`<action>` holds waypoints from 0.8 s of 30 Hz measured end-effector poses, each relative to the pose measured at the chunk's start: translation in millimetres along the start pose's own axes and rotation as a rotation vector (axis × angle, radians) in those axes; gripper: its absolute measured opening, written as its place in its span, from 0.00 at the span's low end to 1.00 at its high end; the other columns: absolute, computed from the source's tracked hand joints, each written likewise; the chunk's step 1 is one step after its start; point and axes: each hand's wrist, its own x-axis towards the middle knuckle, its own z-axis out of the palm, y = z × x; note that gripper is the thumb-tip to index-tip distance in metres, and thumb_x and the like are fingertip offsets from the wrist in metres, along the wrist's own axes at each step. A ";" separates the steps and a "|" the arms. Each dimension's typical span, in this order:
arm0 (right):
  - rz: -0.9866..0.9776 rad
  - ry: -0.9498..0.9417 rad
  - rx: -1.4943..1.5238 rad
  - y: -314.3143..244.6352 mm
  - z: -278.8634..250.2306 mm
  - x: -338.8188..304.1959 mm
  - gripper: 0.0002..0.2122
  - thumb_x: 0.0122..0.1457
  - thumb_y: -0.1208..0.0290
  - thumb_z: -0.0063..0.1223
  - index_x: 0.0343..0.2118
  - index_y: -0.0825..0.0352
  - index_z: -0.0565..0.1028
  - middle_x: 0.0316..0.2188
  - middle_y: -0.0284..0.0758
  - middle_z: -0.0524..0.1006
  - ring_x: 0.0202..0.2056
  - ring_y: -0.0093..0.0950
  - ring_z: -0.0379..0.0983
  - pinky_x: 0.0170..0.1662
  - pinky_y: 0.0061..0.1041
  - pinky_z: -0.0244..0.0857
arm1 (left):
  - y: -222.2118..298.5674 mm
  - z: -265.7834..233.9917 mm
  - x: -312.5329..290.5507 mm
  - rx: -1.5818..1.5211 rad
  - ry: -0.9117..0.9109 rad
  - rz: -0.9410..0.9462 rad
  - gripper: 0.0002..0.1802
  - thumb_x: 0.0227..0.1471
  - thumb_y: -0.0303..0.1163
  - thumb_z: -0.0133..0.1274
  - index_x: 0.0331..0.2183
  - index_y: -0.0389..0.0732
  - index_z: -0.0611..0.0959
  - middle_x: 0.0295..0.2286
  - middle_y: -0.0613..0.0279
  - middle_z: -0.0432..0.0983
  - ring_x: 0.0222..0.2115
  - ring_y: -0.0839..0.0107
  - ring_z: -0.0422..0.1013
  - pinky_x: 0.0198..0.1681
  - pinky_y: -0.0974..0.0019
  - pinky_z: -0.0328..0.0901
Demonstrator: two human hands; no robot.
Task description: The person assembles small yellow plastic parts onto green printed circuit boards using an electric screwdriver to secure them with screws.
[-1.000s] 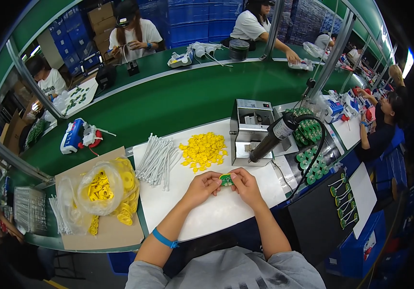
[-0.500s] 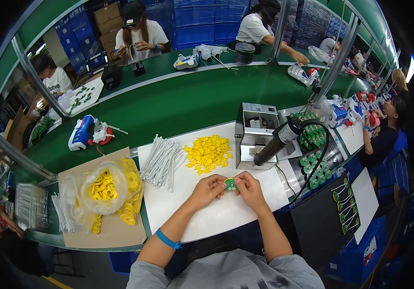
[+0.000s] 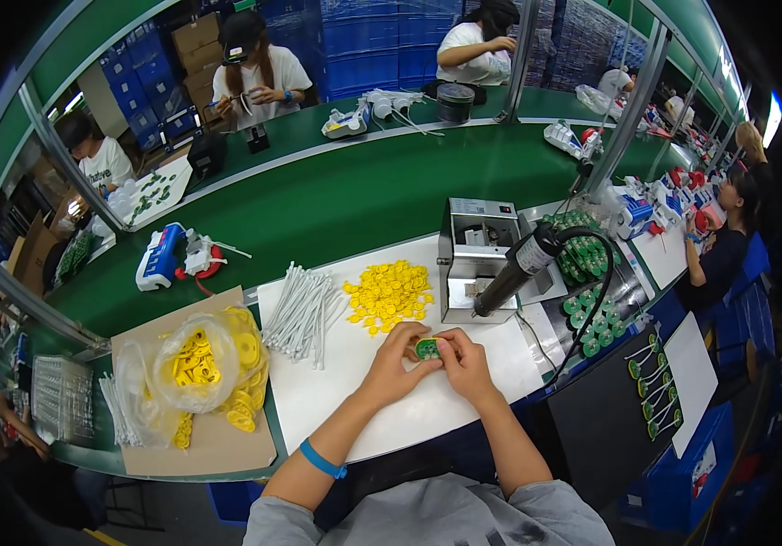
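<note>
Between my two hands is a small round green circuit board (image 3: 427,348) with a yellow edge around it. My left hand (image 3: 394,368) is curled about its left side, thumb and fingertips closed on the rim. From the right, the thumb and fingers of my right hand (image 3: 465,366) pinch the same board. Just beyond my fingers lies a heap of small yellow round plastic parts (image 3: 389,293). Left of that heap, a bundle of white cable pieces (image 3: 302,314) rests on the white sheet (image 3: 354,414).
A metal machine (image 3: 477,264) with a dark cylindrical tool (image 3: 523,268) and black cable stands right. Green boards (image 3: 591,320) fill a tray beside it. Wired discs (image 3: 655,387) lie on a black board. Plastic bags of yellow parts (image 3: 198,364) sit left. Co-workers sit across the green conveyor (image 3: 318,200).
My hands have turned the board, and a yellow rim now shows around it. The blue-and-white unit on the conveyor has shifted slightly right. A co-worker across has drawn an arm back.
</note>
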 end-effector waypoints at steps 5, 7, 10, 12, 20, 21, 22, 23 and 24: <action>-0.158 -0.079 -0.386 -15.1 -11.5 7.1 0.04 0.62 0.75 0.54 0.37 0.69 0.76 0.23 0.42 0.80 0.22 0.34 0.78 0.26 0.27 0.70 | -12.3 -7.0 -2.6 0.056 -0.131 0.006 0.17 0.48 0.28 0.66 0.42 0.36 0.82 0.39 0.57 0.78 0.38 0.62 0.74 0.38 0.66 0.71; -0.370 0.121 -0.458 -26.1 -25.1 13.6 0.03 0.60 0.77 0.55 0.35 0.68 0.78 0.24 0.41 0.81 0.22 0.35 0.79 0.25 0.30 0.70 | -17.3 -6.3 -4.5 0.199 -0.084 0.033 0.14 0.47 0.29 0.66 0.37 0.35 0.84 0.40 0.56 0.79 0.40 0.60 0.73 0.42 0.63 0.70; -0.379 0.619 -0.233 -27.0 -54.3 24.4 0.07 0.64 0.73 0.53 0.39 0.71 0.77 0.24 0.36 0.77 0.24 0.28 0.74 0.31 0.23 0.68 | -11.3 -3.7 3.4 0.379 -0.098 0.190 0.14 0.47 0.30 0.66 0.36 0.35 0.85 0.40 0.56 0.80 0.39 0.58 0.72 0.45 0.62 0.69; -0.475 0.813 0.120 -45.6 -54.6 49.5 0.15 0.67 0.65 0.50 0.48 0.73 0.70 0.36 0.37 0.75 0.35 0.26 0.71 0.43 0.22 0.66 | -7.6 -0.4 3.9 0.391 -0.092 0.199 0.14 0.47 0.30 0.66 0.37 0.35 0.86 0.39 0.56 0.80 0.39 0.58 0.72 0.46 0.61 0.68; -0.253 -0.215 0.599 -60.9 -66.6 86.7 0.30 0.58 0.52 0.60 0.52 0.73 0.64 0.22 0.36 0.73 0.21 0.25 0.70 0.27 0.24 0.66 | -21.8 -10.0 1.0 0.372 -0.097 0.132 0.15 0.46 0.31 0.67 0.37 0.36 0.86 0.33 0.57 0.79 0.38 0.59 0.71 0.44 0.61 0.68; -0.194 -0.347 0.799 -56.7 -68.8 89.6 0.22 0.59 0.58 0.61 0.44 0.72 0.68 0.21 0.36 0.72 0.21 0.25 0.70 0.27 0.24 0.65 | -24.4 -10.5 1.0 0.365 -0.098 0.136 0.15 0.45 0.31 0.67 0.36 0.36 0.86 0.33 0.57 0.79 0.38 0.59 0.71 0.43 0.61 0.68; -0.167 -0.265 0.827 -60.5 -62.5 89.4 0.19 0.60 0.58 0.58 0.40 0.69 0.67 0.20 0.34 0.70 0.20 0.25 0.68 0.25 0.24 0.63 | -27.3 -12.2 1.0 0.360 -0.098 0.137 0.15 0.45 0.31 0.68 0.36 0.36 0.87 0.32 0.57 0.78 0.37 0.59 0.71 0.43 0.61 0.68; -0.188 -0.171 0.756 -66.3 -59.3 90.8 0.18 0.61 0.57 0.56 0.39 0.67 0.67 0.20 0.35 0.69 0.19 0.25 0.68 0.24 0.24 0.63 | -29.6 -14.0 0.7 0.361 -0.098 0.135 0.15 0.45 0.31 0.68 0.36 0.36 0.87 0.32 0.57 0.78 0.37 0.59 0.71 0.43 0.61 0.68; -0.208 -0.077 0.684 -73.6 -55.9 91.8 0.17 0.63 0.55 0.54 0.38 0.65 0.66 0.20 0.35 0.68 0.19 0.26 0.67 0.23 0.25 0.63 | -31.5 -15.9 0.6 0.356 -0.098 0.127 0.15 0.45 0.31 0.68 0.36 0.36 0.87 0.32 0.57 0.78 0.37 0.59 0.71 0.43 0.61 0.68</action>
